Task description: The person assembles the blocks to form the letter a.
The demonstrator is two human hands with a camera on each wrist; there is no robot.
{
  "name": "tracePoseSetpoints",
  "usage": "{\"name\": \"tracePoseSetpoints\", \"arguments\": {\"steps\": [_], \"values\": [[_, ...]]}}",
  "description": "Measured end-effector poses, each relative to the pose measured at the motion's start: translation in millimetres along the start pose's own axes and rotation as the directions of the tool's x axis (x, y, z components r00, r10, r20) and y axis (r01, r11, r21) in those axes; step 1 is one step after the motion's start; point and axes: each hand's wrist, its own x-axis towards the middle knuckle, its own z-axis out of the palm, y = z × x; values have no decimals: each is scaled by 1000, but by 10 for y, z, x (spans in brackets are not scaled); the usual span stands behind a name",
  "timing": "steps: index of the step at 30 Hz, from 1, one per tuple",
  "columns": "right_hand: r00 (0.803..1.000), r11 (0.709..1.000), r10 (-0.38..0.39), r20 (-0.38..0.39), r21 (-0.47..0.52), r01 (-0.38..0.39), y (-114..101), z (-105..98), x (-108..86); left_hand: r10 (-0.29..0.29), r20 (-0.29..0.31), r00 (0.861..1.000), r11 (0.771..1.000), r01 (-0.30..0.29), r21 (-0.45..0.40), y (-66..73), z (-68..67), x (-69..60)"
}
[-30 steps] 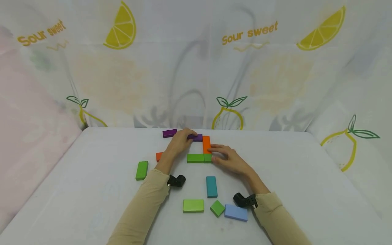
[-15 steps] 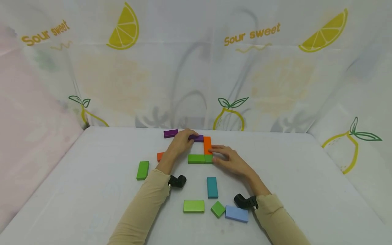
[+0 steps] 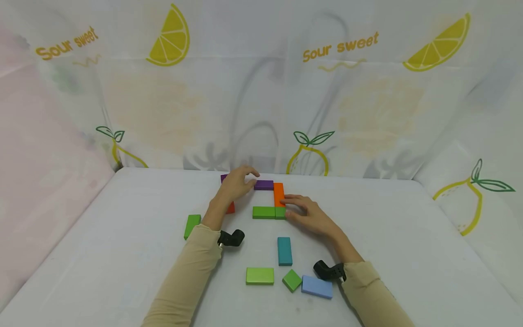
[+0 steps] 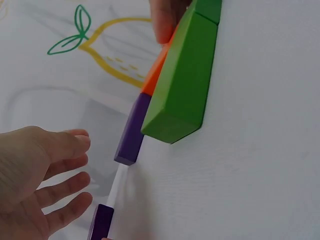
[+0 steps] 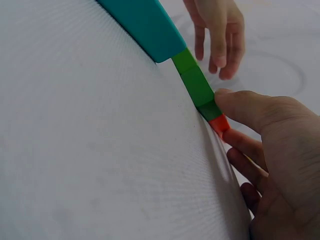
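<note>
A purple block (image 3: 263,185), an orange block (image 3: 278,194), a long green block (image 3: 263,212) and a small green block (image 3: 280,213) lie end to end in a shape with its left side unfilled. My left hand (image 3: 234,187) hovers just left of the purple block, fingers apart and holding nothing, as the left wrist view confirms. With loosely bent fingers, my right hand (image 3: 311,217) rests along the right side: its thumb (image 5: 227,100) touches the small green block, a fingertip the orange one. Behind the left hand and wrist, a second purple block (image 4: 101,222) and a red-orange block (image 3: 231,208) are partly hidden.
A green block (image 3: 192,226) lies beside the left forearm. Nearer the front are a teal block (image 3: 284,251), a lime block (image 3: 259,276), a small green square block (image 3: 292,280) and a light blue block (image 3: 317,287). A printed cloth (image 3: 261,104) hangs behind the white table.
My left hand has let go of the purple block and moved slightly left, over the second purple block. My right hand keeps its place. The head view has shifted a little.
</note>
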Motion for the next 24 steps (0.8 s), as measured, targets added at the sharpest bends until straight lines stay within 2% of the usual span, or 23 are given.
{"name": "tracePoseSetpoints", "arguments": {"steps": [4, 10, 18, 24], "values": [[1000, 1000, 4, 0, 6, -4, 3, 3, -3, -12, -20, 1000, 1000, 12, -9, -40, -79, -16], [1000, 1000, 9, 2, 11, -9, 10, 7, -1, -24, -62, 998, 1000, 24, 7, -96, -114, -34], [1000, 1000, -4, -12, 6, 4, 9, -5, -12, 1, -118, 993, 998, 6, 66, -181, -128, -48], [1000, 1000, -14, -7, 20, 14, 19, 11, -4, -24, -153, 988, 991, 43, 123, -258, -120, -53]]}}
